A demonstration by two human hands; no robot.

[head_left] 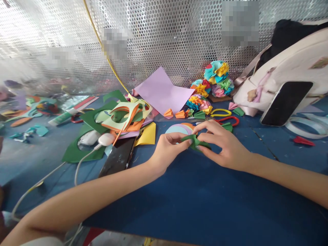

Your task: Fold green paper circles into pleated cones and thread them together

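Left hand (166, 152) and right hand (223, 145) both grip a folded green paper piece (195, 142) between thumbs and fingertips, just above the blue tabletop (205, 205). Pastel paper circles (176, 130) lie just behind it at 11 o'clock, red-handled scissors (228, 120) at 1 o'clock. Even fingertip pressure seems best for crisp, aligned folds.

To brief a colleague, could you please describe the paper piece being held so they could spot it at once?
On the blue table, find the pastel paper circles below the lilac sheet. Just in front, the left hand and right hand pinch a folded green paper piece, the only paper held.
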